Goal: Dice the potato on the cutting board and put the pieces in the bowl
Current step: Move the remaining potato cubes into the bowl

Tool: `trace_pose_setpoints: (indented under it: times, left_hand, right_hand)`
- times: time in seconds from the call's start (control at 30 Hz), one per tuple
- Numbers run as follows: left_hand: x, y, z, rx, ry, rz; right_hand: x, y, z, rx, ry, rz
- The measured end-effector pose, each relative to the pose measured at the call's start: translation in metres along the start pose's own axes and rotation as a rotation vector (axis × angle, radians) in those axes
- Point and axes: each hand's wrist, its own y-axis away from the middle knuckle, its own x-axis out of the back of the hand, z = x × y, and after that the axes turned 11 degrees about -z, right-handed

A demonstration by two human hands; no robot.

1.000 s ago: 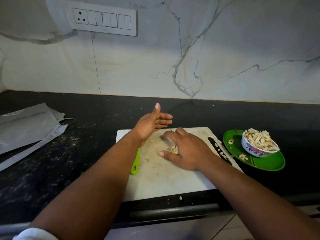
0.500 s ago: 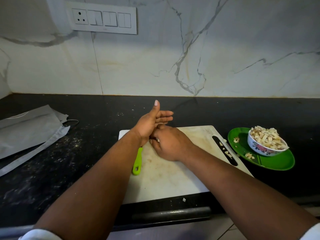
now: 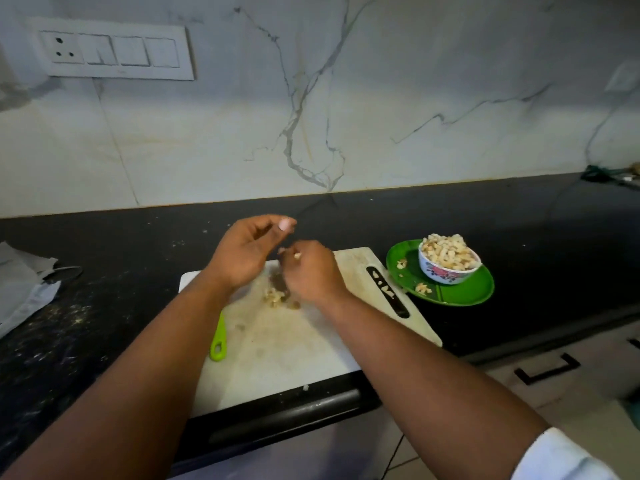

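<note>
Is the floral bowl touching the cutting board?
Apart. The head view shows the floral bowl sitting on the green plate, with bare plate between it and the cutting board.

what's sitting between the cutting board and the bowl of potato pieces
In the head view, only the green plate under the bowl, with stray potato bits on it beside the cutting board.

Hidden from you: knife (image 3: 218,342) blade, under the left forearm; only its green handle shows. Left hand (image 3: 246,252) and right hand (image 3: 311,271) motion-blurred, grip unreadable. Grey cloth (image 3: 20,285) cut off at left edge.
</note>
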Motion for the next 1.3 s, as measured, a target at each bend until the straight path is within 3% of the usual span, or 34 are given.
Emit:
trace_pose_setpoints:
  times: [0.13, 0.27, 0.33, 0.47, 0.6, 0.8, 1.03, 1.3]
  left_hand:
    - [-0.042, -0.001, 0.037, -0.100, -0.082, -0.231]
    - [-0.087, -0.034, 0.058, -0.148, -0.179, -0.189]
    - [-0.114, -0.052, 0.063, -0.091, -0.224, -0.223]
    - [-0.169, -0.078, 0.048, 0.133, -0.400, -0.457]
    - [-0.207, -0.098, 0.032, 0.210, -0.365, -0.516]
    - [-0.233, -0.113, 0.034, 0.209, -0.436, -0.556]
    - [-0.229, -0.112, 0.021, 0.154, -0.453, -0.482]
    - [-0.212, -0.101, 0.014, 0.079, -0.351, -0.460]
  right_hand:
    - [0.064, -0.001, 0.013, -0.141, -0.348, 0.081]
    - [0.142, 0.001, 0.031, -0.134, -0.423, 0.217]
    - [0.179, 0.002, 0.045, -0.142, -0.435, 0.287]
    - [0.216, 0.005, 0.090, -0.216, -0.463, 0.334]
    - [0.222, 0.011, 0.123, -0.245, -0.348, 0.378]
    - [0.228, 0.010, 0.135, -0.109, -0.143, 0.384]
    - [0.216, 0.006, 0.139, -0.007, 0.235, 0.310]
    - [0.194, 0.002, 0.134, 0.070, 0.419, 0.245]
